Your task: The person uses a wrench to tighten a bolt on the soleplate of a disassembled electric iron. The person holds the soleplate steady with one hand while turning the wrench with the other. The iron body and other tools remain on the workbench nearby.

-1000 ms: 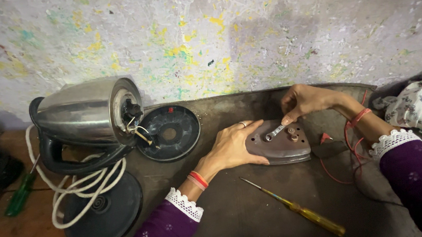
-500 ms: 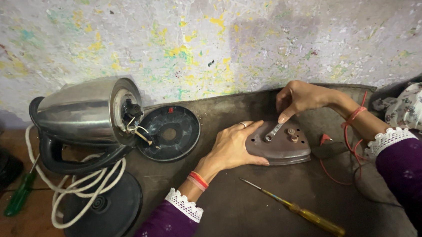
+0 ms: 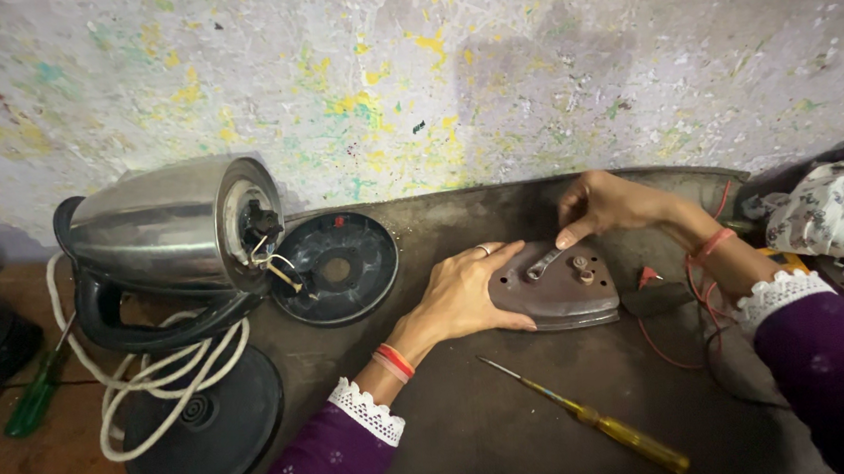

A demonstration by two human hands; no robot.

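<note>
A brown metal iron soleplate (image 3: pixel 559 296) lies on the dark work surface (image 3: pixel 517 420). My left hand (image 3: pixel 462 294) rests flat on its left edge, holding it down. My right hand (image 3: pixel 605 207) pinches a small metal strip (image 3: pixel 543 264) on top of the soleplate, beside two studs (image 3: pixel 581 270). A screwdriver with a yellow handle (image 3: pixel 597 419) lies in front of the soleplate, untouched.
A steel electric kettle (image 3: pixel 176 231) lies on its side at the left with its bottom open and wires showing. Its black bottom cover (image 3: pixel 336 269) leans nearby. A white cord (image 3: pixel 152 374) loops over a round black base (image 3: pixel 206 424). Red wires (image 3: pixel 674 317) trail at right. A green-handled tool (image 3: pixel 33 398) lies far left.
My right hand has shifted slightly up and left while working the metal strip on the soleplate. My left hand stays on the plate.
</note>
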